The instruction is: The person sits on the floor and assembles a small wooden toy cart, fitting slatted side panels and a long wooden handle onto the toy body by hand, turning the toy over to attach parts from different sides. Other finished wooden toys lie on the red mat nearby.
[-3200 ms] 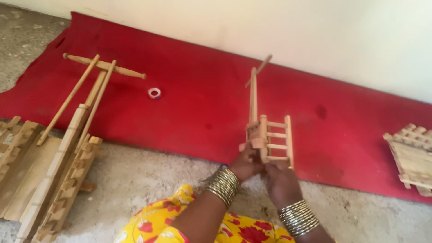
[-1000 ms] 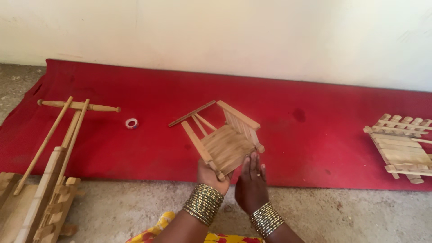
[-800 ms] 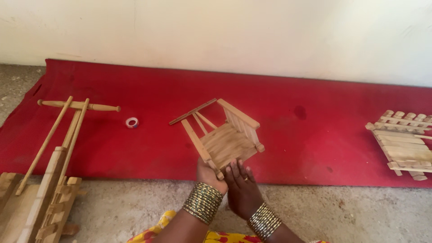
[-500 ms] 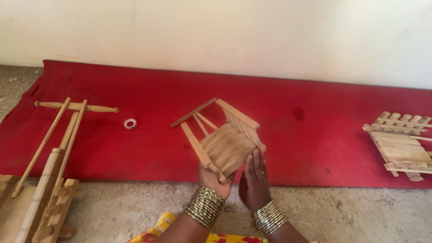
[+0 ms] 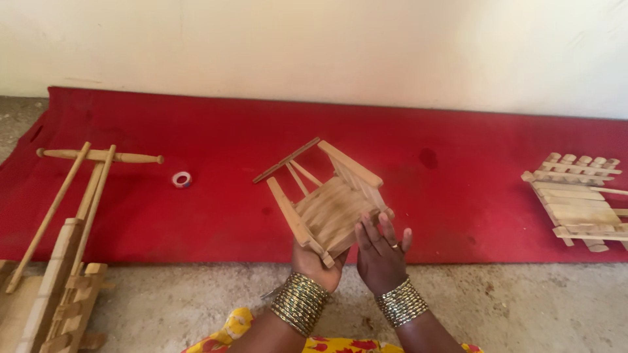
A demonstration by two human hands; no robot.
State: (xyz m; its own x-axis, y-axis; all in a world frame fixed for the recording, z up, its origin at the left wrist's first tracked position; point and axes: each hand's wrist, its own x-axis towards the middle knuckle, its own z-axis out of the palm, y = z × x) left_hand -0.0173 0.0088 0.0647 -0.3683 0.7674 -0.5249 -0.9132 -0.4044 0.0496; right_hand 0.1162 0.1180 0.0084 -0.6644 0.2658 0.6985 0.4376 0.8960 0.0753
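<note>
While a long red cloth [image 5: 196,131] lies spread along the foot of a pale wall [image 5: 327,46] and covers most of the rough grey floor [image 5: 523,307], it seems to serve as a clean bed for the work pieces, which sit well apart on it. At the left edge a bundle of long wooden poles and notched strips [image 5: 65,235] lies half on the cloth and half on the floor, crossed at the top by a turned rod. Far to the right rests a flat slatted wooden panel [image 5: 575,202], laid down on its face. Between them, lifted off the cloth in front of the person, is a small slatted wooden frame [image 5: 327,206] — tilted with its slats turned up toward the camera, likely so the surface can be looked over. The left hand [image 5: 317,261] sits under its near corner, fingers curled around the lower end and holding it from beneath. The right hand [image 5: 379,252] stands just beside the frame's near right edge, fingers straight and slightly spread, fingertips touching the wood rather than gripping — a steadying press, it appears. Both wrists carry stacked gold bangles [image 5: 297,304]. Smallest of all, a little roll of white tape [image 5: 181,179] lies alone on the cloth near the rod.
</note>
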